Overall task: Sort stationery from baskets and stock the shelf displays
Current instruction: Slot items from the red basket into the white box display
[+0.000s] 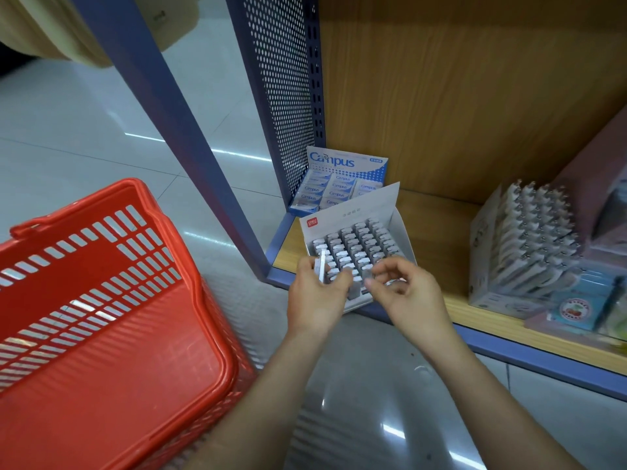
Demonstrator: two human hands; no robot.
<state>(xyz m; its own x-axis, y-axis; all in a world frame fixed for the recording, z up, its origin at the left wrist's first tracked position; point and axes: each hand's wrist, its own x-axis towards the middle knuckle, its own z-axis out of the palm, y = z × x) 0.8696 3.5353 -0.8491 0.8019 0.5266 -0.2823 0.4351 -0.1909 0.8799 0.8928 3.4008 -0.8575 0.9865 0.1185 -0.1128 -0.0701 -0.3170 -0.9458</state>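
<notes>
A white display box (400,228) of several small grey-and-white lead cases stands on the bottom shelf (437,232), near its left front corner. My left hand (317,293) holds a few of these thin cases (321,266) upright at the box's front left. My right hand (407,293) hovers over the box's front edge with fingers curled, pinching one small case. A red plastic basket (101,317) sits on the floor to the left, and I see nothing inside it.
A blue Campus eraser box (339,184) stands behind the white box against the perforated blue shelf side (285,96). To the right are a tiered pen display (529,245) and pastel packets (576,307). The floor is glossy tile.
</notes>
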